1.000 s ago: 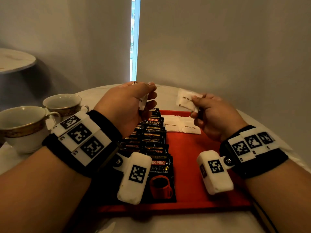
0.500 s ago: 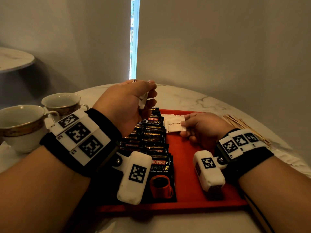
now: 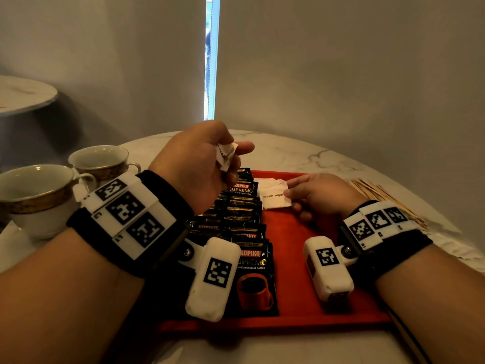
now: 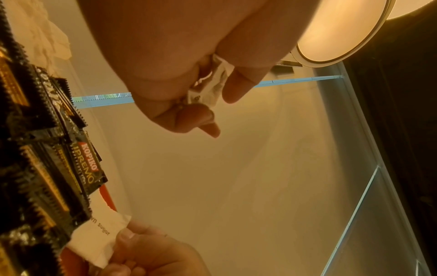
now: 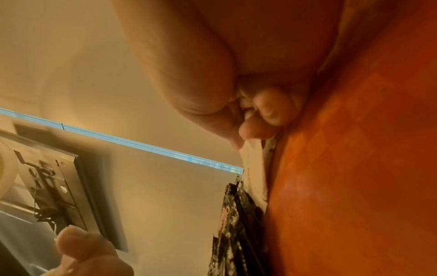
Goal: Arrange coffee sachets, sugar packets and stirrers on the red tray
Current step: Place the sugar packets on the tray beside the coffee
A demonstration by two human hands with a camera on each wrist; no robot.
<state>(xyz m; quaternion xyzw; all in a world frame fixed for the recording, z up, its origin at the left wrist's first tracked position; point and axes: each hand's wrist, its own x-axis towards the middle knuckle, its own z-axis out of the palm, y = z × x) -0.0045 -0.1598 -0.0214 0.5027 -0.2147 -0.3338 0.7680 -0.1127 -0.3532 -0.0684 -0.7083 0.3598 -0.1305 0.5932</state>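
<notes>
A red tray [image 3: 301, 258] carries a row of overlapping black coffee sachets [image 3: 244, 224] along its left side. My left hand [image 3: 231, 158] hovers over the row's far end and grips a few crumpled white sugar packets [image 3: 225, 153], which the left wrist view shows between thumb and fingers [image 4: 212, 87]. My right hand [image 3: 290, 199] is down on the tray's far part, pinching a white "brown sugar" packet [image 3: 273, 199] by its right edge. That packet lies beside the sachets and overlaps other sugar packets [image 3: 270, 183] behind it. Wooden stirrers [image 3: 380, 193] lie on the table right of the tray.
Two gold-rimmed cups [image 3: 39, 190] stand on the round marble table [image 3: 301, 153] to the left of the tray. Walls close in behind the table. The right half of the tray shows bare red surface.
My right hand came down from above the tray's far edge and set its sugar packet onto the tray beside the sachets. The left hand stayed raised with its packets.
</notes>
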